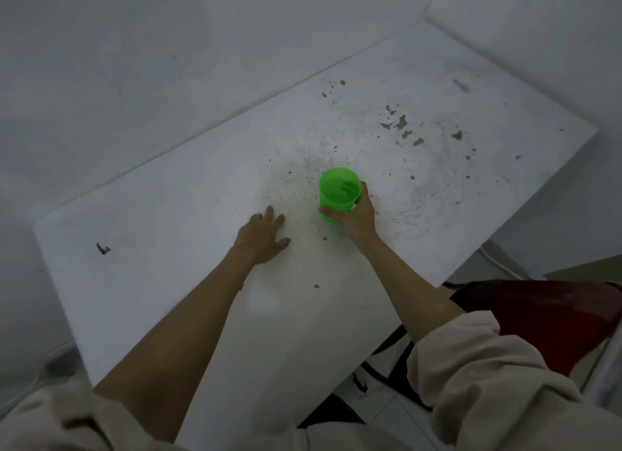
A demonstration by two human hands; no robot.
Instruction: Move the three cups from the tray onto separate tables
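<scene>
A bright green cup (pixel 337 190) stands upright near the middle of a worn white table (pixel 454 90). My right hand (pixel 357 217) is wrapped around the cup's near side, thumb on the left and fingers on the right. My left hand (pixel 263 237) rests flat on the tabletop a little to the left of the cup, fingers spread, holding nothing. No tray and no other cups are in view.
The tabletop has chipped paint and dark specks around and beyond the cup. White walls close in at the left and back. A dark red chair (pixel 552 319) stands at the table's right near corner, over a tiled floor.
</scene>
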